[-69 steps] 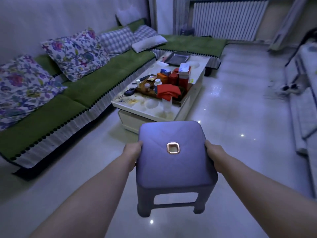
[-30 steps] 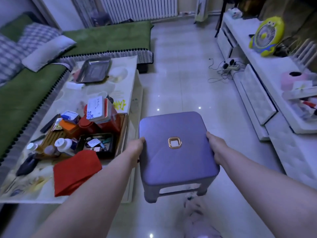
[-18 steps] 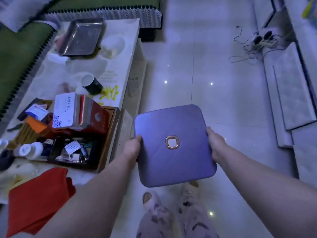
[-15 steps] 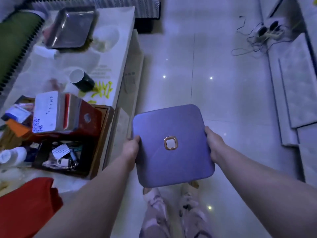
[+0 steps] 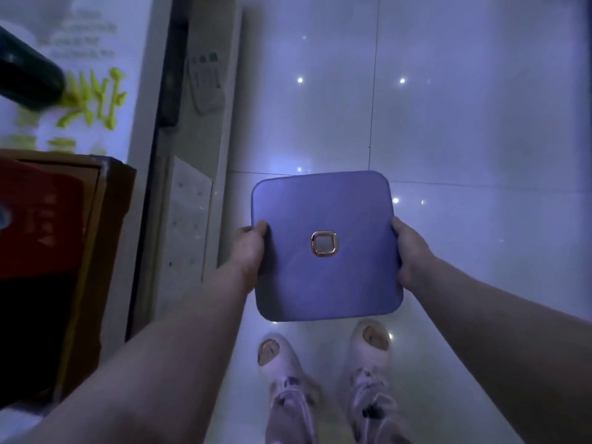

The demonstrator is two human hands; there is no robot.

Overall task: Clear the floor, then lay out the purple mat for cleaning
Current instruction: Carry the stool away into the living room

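Glossy tiled floor [image 5: 464, 123] under slippered feet [image 5: 368, 379]; white table [image 5: 134, 43] bearing wooden tray [image 5: 105, 238], perhaps a cup [image 5: 25, 81].

A white coffee table [image 5: 141, 75] fills the left side. At the upper left of its top is a dark cup [image 5: 28, 81], blurred, just beside a yellow-green pattern [image 5: 93, 100] printed on the surface. Nearer, a brown wooden tray [image 5: 105, 219] sits close to the table's right edge. A red box [image 5: 41, 219] lies in it, its pale lettering too blurred to read. Below the top, a lower shelf [image 5: 229, 129] juts out to the right. A pale remote control [image 5: 206, 80] lies on it, buttons up. Nearer along the same shelf lies a white sheet [image 5: 189, 219] with rows of small dark marks.
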